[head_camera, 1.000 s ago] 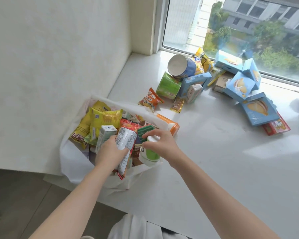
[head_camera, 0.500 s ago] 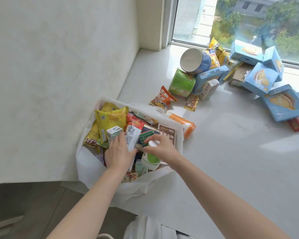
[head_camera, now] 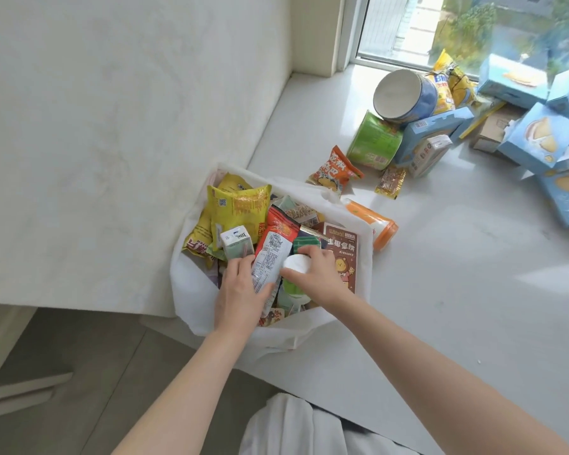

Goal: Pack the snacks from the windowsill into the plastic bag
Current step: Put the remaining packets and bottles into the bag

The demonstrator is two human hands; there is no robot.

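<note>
At the windowsill's [head_camera: 440, 290] left front edge, I push a white-capped green bottle [head_camera: 294, 274] into the plastic bag [head_camera: 191, 290], my right hand [head_camera: 316, 274] closed on it; my left hand [head_camera: 240, 293] clasps a red-and-white packet [head_camera: 271, 254] aside. Best seated upright, cap last; more snacks wait by the window.

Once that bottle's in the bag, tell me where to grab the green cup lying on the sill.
Grip the green cup across its round side wall, coming from above. It lies tipped on its side, with the blue-and-white tub resting behind it and a blue box against its right, so the top and left sides look freest.
</note>
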